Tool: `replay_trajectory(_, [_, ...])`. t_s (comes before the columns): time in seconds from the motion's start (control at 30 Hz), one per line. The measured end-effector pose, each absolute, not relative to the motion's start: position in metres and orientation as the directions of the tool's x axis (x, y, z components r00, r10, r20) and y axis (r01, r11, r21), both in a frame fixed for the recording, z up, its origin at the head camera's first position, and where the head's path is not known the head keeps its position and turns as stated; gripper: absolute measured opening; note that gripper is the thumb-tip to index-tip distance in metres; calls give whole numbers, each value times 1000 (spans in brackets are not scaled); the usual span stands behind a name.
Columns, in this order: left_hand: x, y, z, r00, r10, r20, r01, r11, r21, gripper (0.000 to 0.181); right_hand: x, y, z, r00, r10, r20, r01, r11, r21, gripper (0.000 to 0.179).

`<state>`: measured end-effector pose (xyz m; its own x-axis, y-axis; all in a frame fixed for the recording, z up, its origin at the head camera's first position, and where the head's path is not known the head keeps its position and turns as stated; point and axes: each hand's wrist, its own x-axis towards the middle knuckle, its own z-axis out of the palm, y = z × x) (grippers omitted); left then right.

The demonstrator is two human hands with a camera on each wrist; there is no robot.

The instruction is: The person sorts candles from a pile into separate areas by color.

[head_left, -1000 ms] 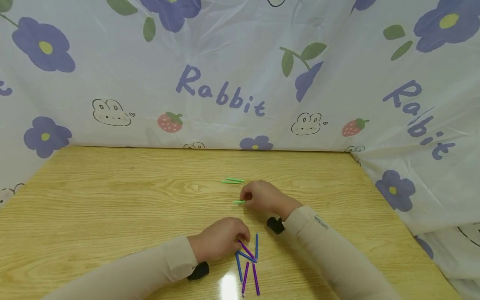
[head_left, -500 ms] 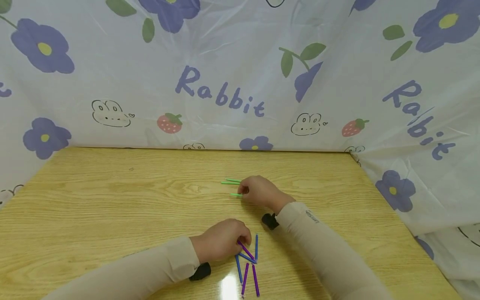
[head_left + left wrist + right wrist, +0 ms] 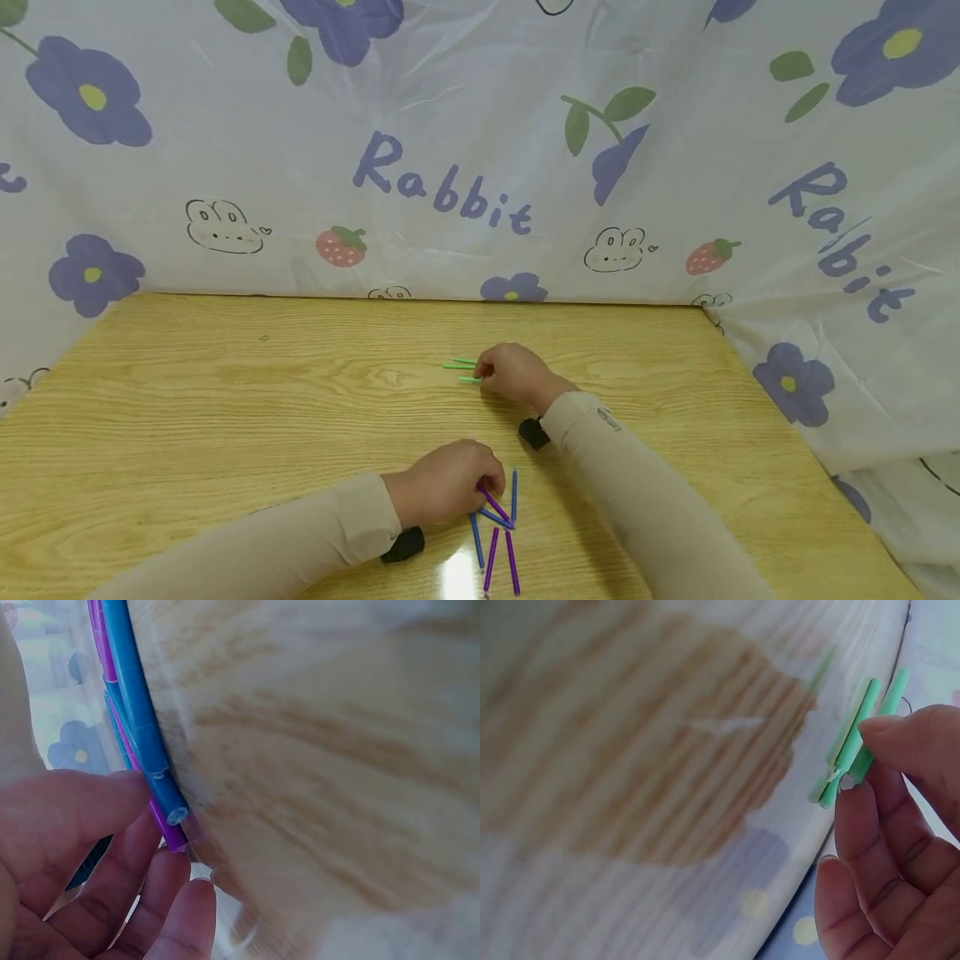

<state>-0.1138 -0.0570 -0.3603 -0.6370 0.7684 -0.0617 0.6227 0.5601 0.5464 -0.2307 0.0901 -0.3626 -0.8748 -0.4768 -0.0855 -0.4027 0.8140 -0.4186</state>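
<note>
Purple and blue sticks lie in a small zigzag group at the front of the wooden table. My left hand (image 3: 447, 483) is curled at the upper end of a slanting purple stick (image 3: 495, 504), which the left wrist view shows pinched between thumb and fingers beside a blue stick (image 3: 139, 697). Farther back, my right hand (image 3: 517, 373) pinches a thin green stick (image 3: 889, 709) near one end. Two more green sticks (image 3: 459, 366) lie just beyond it, their right ends hidden behind the hand in the head view.
Below the left hand are a blue stick (image 3: 477, 542) and two purple sticks (image 3: 513, 562). An upright blue stick (image 3: 514, 496) stands to their upper right. A white printed cloth (image 3: 442, 100) hangs behind the wooden table (image 3: 247, 392) and along its sides.
My right hand has moved away from me with the green stick, bringing it close to the other two green sticks. The left hand has stayed almost in place at the purple stick.
</note>
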Motion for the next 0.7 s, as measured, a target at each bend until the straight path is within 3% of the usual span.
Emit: replay_trajectory(0.7, [-113, -58, -359, -627, 778, -49, 649, 556, 519, 20, -241, 80, -361, -873, -475, -109, -403, 829, -388, 16])
